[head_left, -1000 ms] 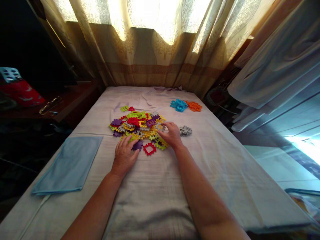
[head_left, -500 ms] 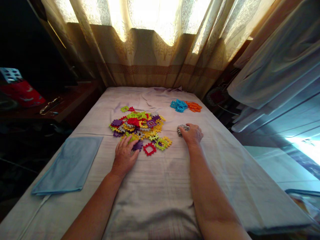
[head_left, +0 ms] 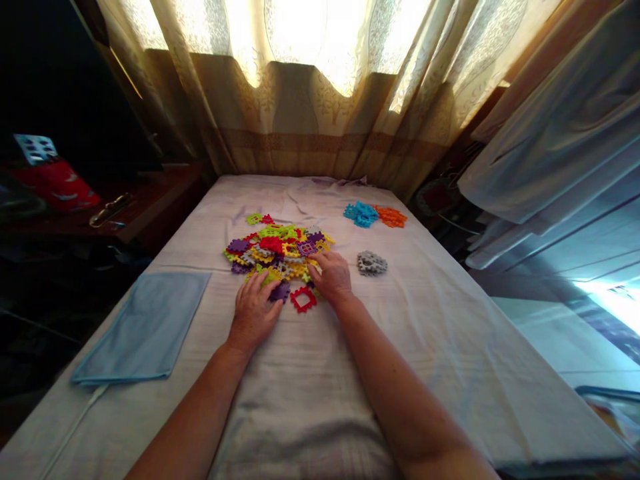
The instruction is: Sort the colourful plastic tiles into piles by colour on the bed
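Your left hand (head_left: 254, 309) lay spread on the toy pile (head_left: 273, 245); your right hand (head_left: 332, 276) met its edge, grip unclear!

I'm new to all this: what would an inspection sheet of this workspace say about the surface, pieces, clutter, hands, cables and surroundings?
Surface: pale tablecloth, creased in places.
Pieces: mixed-colour pile left of centre; blue group and orange group at far right; grey group nearer, right of the pile.
Clutter: flat light-blue fabric item at left.
Hands: left hand open at the pile's near edge; right hand at its right side, grip of its fingers unclear.
Cables: white cable by the fabric item's near edge.
Surroundings: patterned curtain behind; hanging fabric at right.
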{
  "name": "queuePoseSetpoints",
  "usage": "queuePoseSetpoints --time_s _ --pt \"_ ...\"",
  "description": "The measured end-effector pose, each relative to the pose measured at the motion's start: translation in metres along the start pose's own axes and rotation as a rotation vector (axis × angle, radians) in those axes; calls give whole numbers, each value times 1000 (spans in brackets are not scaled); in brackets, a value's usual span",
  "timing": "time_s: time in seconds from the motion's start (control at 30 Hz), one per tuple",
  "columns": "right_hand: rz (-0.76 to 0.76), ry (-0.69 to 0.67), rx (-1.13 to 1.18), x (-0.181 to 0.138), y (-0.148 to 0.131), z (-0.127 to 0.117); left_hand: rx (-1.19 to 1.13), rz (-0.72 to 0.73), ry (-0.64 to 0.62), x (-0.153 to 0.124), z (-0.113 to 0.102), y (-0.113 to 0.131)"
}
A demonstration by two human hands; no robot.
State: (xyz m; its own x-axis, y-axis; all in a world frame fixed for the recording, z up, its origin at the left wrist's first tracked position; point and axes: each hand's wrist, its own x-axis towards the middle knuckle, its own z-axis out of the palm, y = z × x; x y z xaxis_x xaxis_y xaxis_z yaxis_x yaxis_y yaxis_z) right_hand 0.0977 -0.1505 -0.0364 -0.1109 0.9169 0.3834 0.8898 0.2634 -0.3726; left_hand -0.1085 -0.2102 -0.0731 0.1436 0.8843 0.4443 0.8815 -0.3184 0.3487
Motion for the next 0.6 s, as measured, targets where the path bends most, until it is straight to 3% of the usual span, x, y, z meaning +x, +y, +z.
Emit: queuePoseSetpoints --time_s 0.33,0.47,0.6 --pt "-53 -97 -85 6 -12 8 71 7 -34 2 -9 10" --pt "-101 -44 -60 3 -9 8 72 16 -85 2 -9 7" --pt "-84 101 20 1 -2 3 68 8 -77 1 -8 7"
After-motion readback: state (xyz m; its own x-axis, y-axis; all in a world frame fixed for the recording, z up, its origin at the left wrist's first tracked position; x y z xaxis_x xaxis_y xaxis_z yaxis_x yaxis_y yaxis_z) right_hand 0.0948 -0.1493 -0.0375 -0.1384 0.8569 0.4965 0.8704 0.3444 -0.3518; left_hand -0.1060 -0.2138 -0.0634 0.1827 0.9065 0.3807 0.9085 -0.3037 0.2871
